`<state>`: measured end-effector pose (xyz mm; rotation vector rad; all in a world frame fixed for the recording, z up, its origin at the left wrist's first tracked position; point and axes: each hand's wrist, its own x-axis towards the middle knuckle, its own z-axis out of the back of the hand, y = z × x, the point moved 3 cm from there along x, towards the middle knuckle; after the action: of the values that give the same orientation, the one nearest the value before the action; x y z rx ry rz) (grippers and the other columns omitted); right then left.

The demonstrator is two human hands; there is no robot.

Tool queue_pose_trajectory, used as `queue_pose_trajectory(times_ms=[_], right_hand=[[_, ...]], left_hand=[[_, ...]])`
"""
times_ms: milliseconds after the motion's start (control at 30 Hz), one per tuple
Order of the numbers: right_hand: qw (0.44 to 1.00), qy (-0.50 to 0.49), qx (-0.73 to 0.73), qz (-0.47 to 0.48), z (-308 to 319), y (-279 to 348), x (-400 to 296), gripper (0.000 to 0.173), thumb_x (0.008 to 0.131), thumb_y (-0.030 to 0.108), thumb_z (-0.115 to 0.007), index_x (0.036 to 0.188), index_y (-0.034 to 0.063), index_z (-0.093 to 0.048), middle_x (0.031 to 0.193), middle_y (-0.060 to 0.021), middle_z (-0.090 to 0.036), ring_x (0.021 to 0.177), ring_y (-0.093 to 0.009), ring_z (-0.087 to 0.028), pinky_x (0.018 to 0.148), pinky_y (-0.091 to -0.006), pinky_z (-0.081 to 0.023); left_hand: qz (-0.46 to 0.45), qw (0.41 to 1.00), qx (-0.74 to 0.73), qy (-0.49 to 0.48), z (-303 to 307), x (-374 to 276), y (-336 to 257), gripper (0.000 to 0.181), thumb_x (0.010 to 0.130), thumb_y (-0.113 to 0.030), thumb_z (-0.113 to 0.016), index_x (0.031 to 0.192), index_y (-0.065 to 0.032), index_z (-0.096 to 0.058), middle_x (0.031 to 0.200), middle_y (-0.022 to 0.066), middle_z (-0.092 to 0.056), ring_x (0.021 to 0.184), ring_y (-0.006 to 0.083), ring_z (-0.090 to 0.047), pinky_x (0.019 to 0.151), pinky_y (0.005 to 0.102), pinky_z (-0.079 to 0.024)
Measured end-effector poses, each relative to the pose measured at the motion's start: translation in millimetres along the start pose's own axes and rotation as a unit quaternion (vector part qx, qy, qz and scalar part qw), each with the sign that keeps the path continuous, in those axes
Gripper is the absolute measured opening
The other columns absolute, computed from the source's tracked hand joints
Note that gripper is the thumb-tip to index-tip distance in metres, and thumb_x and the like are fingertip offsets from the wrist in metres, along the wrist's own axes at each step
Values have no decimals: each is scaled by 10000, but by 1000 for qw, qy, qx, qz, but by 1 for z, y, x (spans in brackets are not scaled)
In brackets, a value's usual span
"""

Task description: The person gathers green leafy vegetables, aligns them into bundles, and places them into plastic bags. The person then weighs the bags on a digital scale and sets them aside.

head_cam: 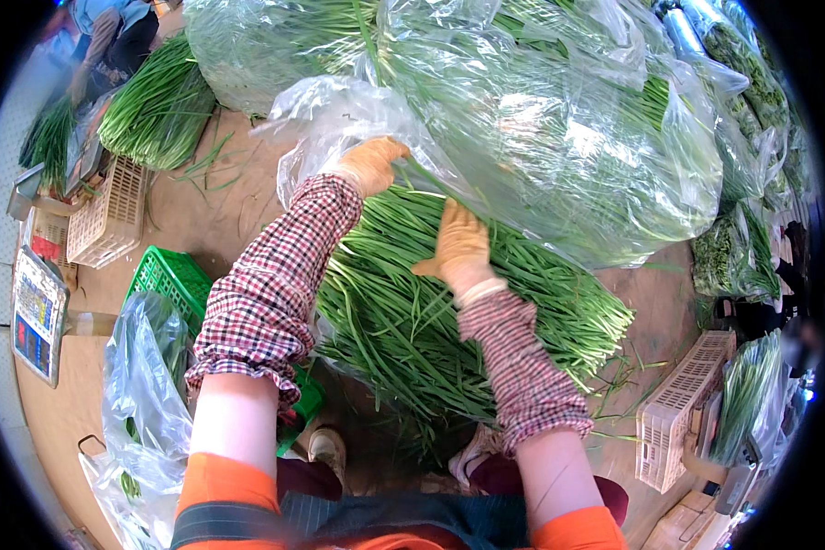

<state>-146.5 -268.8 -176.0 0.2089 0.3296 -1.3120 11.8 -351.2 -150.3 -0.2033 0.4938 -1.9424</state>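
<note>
A large heap of garlic chives (412, 309) lies before me, its pale cut ends pointing to the lower right. My left hand (371, 165), in an orange-tan glove, grips the edge of a clear plastic bag (337, 103) at the heap's far side. On top of the leaves rests my right hand (462, 247), gloved alike, with its thumb spread away from the fingers. Just beyond both hands, big clear bags packed with chives (557, 137) are piled up and overlap the heap's far edge. Checked sleeve covers reach from my wrists towards my elbows.
On the left are a green plastic basket (168, 275), a scale display (40, 316), a beige crate (110, 213) and a chive bundle (161, 110). A person (110, 34) handles chives at upper left. Another beige crate (684, 412) stands right, beside bagged chives (749, 399).
</note>
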Motion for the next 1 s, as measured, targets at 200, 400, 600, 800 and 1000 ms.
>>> queue_pose_trajectory(times_ms=[200,400,600,800,1000], right_hand=[[996,65,28,56,-12,-18,13,1005,610,519,-684,1310,-29,-215,1206,-190,-412,1103,-278,-428,925,-377,-339],[978,-129,3,166,-31,5,-38,684,638,383,-700,1136,-8,-442,908,-89,-526,857,-227,-516,741,-352,-402],[963,-194,-2,189,-59,4,-72,759,624,398,-699,1183,-15,-397,912,-77,-501,861,-199,-479,752,-347,-376],[963,-220,132,86,-16,1,-106,815,699,369,-629,1300,-28,-248,1290,-185,-329,1231,-317,-284,1023,-419,-208],[677,29,707,201,-21,75,-221,490,798,291,-588,1209,75,-431,1200,-120,-478,1074,-250,-477,891,-344,-393]], left_hand=[[-57,980,90,167,-13,-21,-12,784,585,-201,-742,1263,-58,-374,1219,164,-448,1115,292,-451,927,340,-386],[-68,947,260,177,-28,-68,-4,1224,405,-452,-806,1344,-21,-149,1342,130,-301,1223,285,-321,1019,410,-267],[-26,932,247,266,-46,-92,-20,1085,469,-409,-782,1319,-25,-229,1280,190,-320,1226,325,-294,1037,463,-197],[37,976,155,150,-64,-90,-13,738,554,-263,-748,1177,-76,-397,1121,192,-498,1057,316,-485,920,414,-365],[113,962,220,113,20,-127,-86,439,686,-202,-580,1039,20,-444,864,191,-613,847,306,-600,721,392,-476]])
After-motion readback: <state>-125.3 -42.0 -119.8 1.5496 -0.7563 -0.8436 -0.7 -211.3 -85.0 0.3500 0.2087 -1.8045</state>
